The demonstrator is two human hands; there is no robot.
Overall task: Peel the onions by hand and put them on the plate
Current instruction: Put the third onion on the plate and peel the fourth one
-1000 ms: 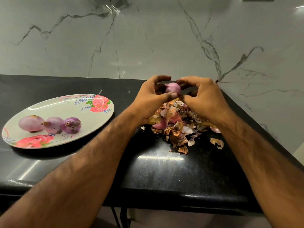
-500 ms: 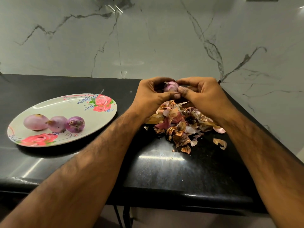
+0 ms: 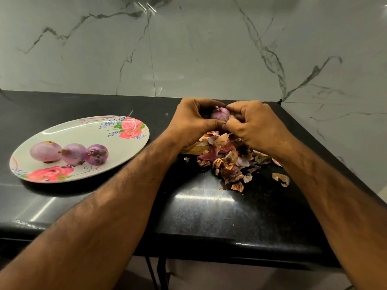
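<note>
The right hand (image 3: 253,122) has curled tighter onto the onion (image 3: 220,114), which the left hand (image 3: 192,120) grips at upper centre, seemingly pinching leftover skin, so its move to the plate (image 3: 83,130) at left looks near.

One head-worn view, looking forward and down across the counter (image 3: 209,206).

We look from above and behind our own forearms. They enter at the bottom corners and meet just above mid-frame, where the left hand (image 3: 192,120) and right hand (image 3: 255,124) close round an onion (image 3: 220,114), near the lens. We face the marble wall (image 3: 188,49), which fills the upper third. The counter spans the middle, its near edge low in frame. The plate (image 3: 83,130) lies left of centre and the peels (image 3: 228,162) right of centre. The wide lens bows the counter's edges.
</note>
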